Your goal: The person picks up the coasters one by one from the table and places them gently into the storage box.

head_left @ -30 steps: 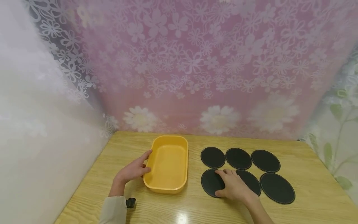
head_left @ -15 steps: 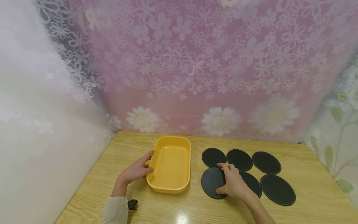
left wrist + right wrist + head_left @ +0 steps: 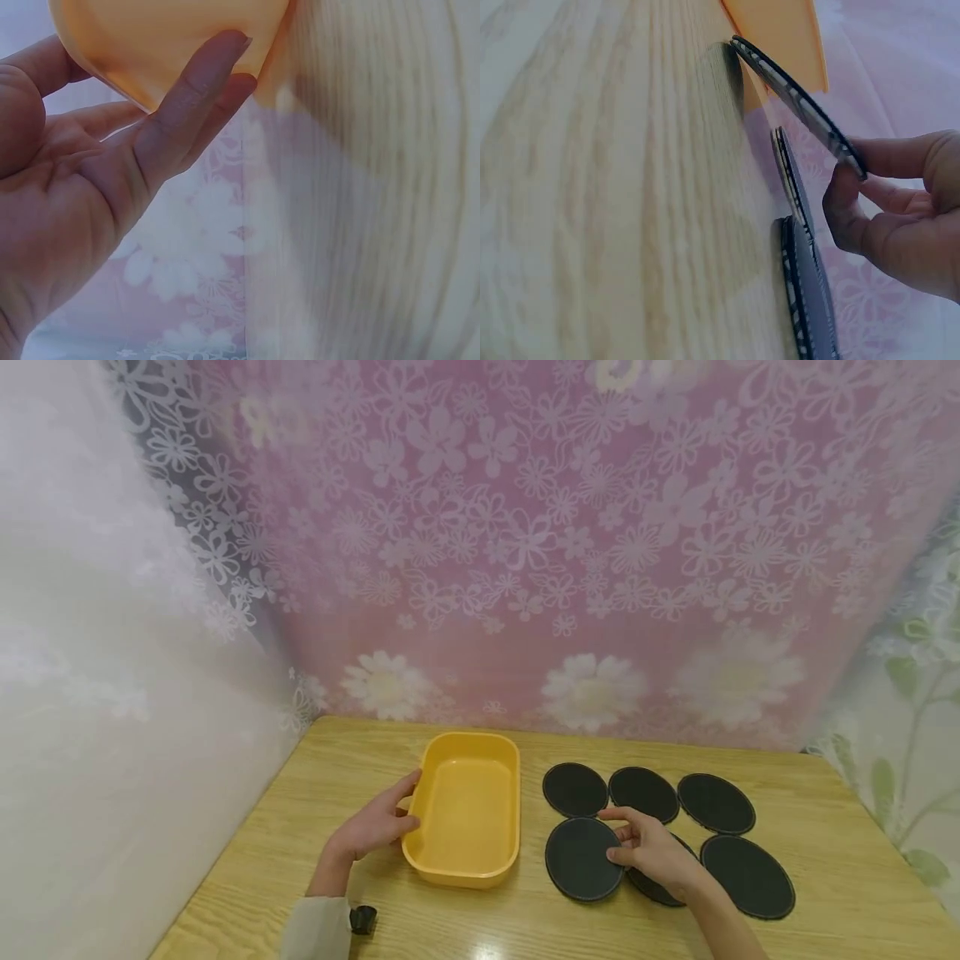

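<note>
Wooden table (image 3: 847, 835) beneath black disc (image 3: 582, 860), edge-pinched in right hand (image 3: 658, 853).

Bkgd., ctr. & upper frame: pink-purple floral backdrop (image 3: 555, 535), wht. blossom outlines throughout; lg. wht. daisies (image 3: 592, 692) near btm. edge. L. side: off-wht. panel (image 3: 112, 693); dk. grey floral band (image 3: 202, 510) at upper L., betw. panel and backdrop. R. edge: pale panel (image 3: 918, 718) w/ grn. leaf print. Lower frame: lt. wood-grain tabletop (image 3: 532, 918), far edge at backdrop base. Glare spot (image 3: 487, 951) on tabletop, btm. ctr.
</note>
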Motion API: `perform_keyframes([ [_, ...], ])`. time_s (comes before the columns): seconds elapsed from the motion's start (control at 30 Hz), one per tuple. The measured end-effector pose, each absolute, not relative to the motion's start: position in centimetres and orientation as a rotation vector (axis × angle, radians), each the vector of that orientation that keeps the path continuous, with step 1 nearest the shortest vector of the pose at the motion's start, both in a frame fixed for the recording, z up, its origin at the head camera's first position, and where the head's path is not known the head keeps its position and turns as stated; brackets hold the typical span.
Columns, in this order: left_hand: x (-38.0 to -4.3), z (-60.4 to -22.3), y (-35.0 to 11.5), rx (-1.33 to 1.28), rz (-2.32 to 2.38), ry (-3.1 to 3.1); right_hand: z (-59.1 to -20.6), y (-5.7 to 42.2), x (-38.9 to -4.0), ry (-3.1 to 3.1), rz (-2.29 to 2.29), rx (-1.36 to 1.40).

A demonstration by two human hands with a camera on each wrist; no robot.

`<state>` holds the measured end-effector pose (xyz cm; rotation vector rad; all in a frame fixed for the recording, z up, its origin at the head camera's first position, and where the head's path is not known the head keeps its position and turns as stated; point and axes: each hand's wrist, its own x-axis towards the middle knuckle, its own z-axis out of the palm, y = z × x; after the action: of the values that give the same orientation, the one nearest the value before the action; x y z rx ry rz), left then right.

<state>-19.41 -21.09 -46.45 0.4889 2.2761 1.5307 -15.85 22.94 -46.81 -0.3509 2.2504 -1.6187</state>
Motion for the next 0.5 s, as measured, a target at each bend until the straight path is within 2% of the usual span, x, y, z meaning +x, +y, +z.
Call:
perform_keyframes([
  [0.5,-19.68,-46.87,-21.25,0.492,1.575,2.259,-46.38,22.92,-15.82,1.904,-1.955,-0.23],
])
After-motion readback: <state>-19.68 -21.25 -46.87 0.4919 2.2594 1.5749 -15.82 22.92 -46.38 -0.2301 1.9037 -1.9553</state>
